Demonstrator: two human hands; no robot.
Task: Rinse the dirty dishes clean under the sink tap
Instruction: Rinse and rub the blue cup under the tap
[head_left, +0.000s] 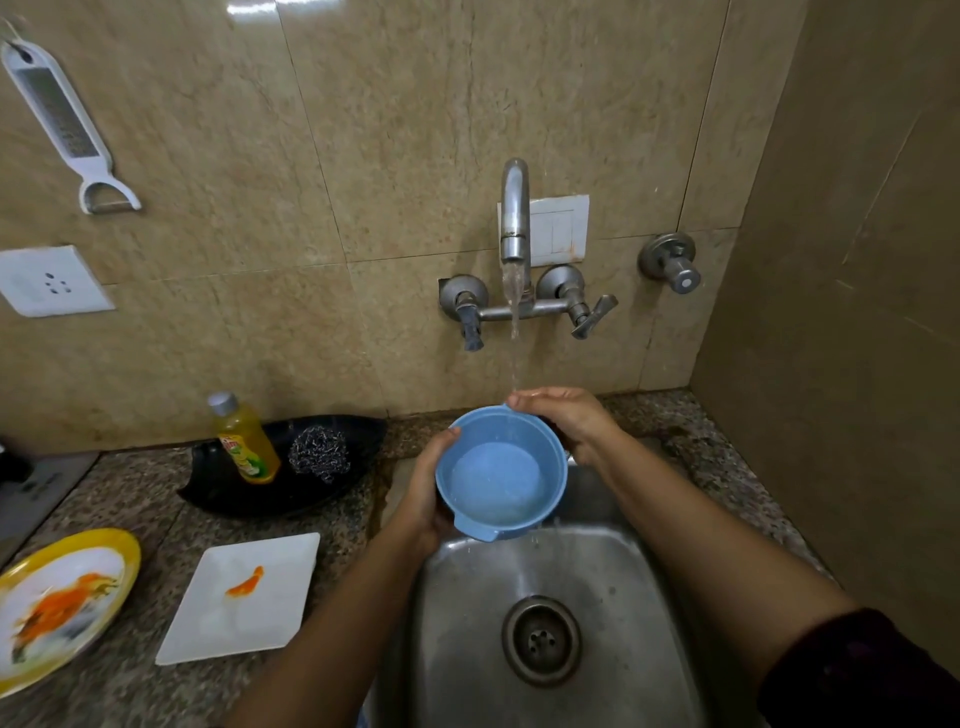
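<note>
Both hands are gripping a blue bowl (501, 473) above the steel sink (597, 597). The left hand (428, 499) is cupping its near side; the right hand (563, 418) is curling over the far rim, where water is running from the tap (515, 218).

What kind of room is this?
Most likely a home kitchen: a blue bowl held under a running tap over a steel sink, a dish soap bottle beside a steel scrubber, and a sauce-smeared white plate on the stone counter.
</note>
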